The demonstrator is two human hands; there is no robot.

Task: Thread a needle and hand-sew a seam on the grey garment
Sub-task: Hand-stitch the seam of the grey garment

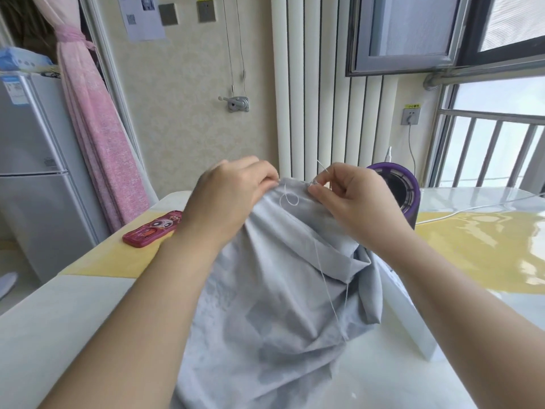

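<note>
The grey garment (274, 290) is lifted off the table in the middle of the view and drapes down toward me. My left hand (230, 196) grips its raised top edge from the left. My right hand (354, 199) pinches the same edge at the right, with the thin needle (323, 168) sticking up between its fingertips. White thread (290, 199) forms a small loop on the cloth between my hands, and a long strand hangs down the garment's right side.
A red phone case (152, 228) lies on the table (88, 305) at the left. A purple round device (398, 190) stands behind my right hand, its white cable running right. A white box (410, 317) sits by the garment's right side. A fridge (32, 172) stands far left.
</note>
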